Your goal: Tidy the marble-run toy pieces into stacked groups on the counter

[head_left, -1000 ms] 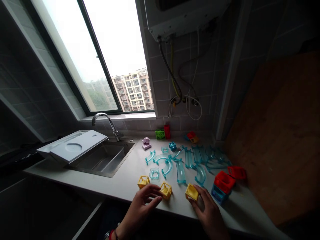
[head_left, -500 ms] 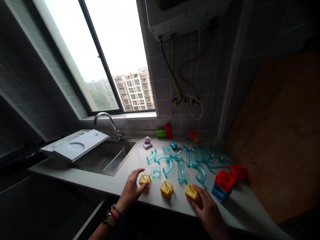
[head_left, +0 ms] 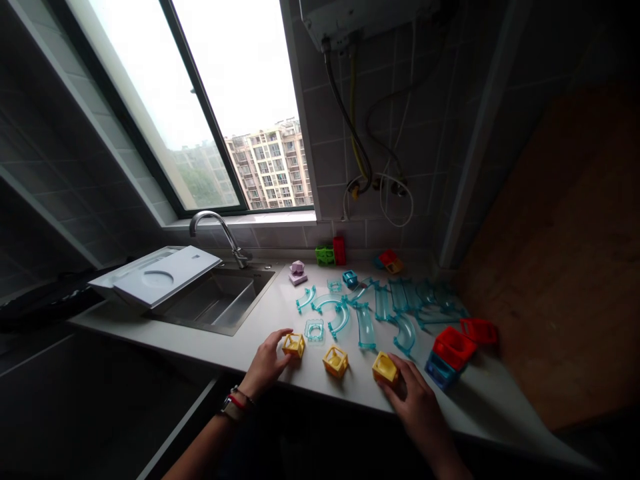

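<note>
Three yellow open-frame cube blocks stand in a row along the front of the counter. My left hand has thumb and fingers closed around the left yellow cube block. At the other end, my right hand grips the right yellow cube block from its right side, thumb in front. Between them the middle yellow cube block stands untouched. Just behind the left block lies a clear teal square plate. Several clear teal track pieces are spread farther back.
To the right, a red block sits on a blue block, with another red piece behind. Green and red blocks and purple pieces stand near the wall. On the left are a sink, faucet and white panel.
My left hand has closed in on the left yellow cube block, its forefinger now against it. My right hand stays on the right block. The view has shifted slightly.
</note>
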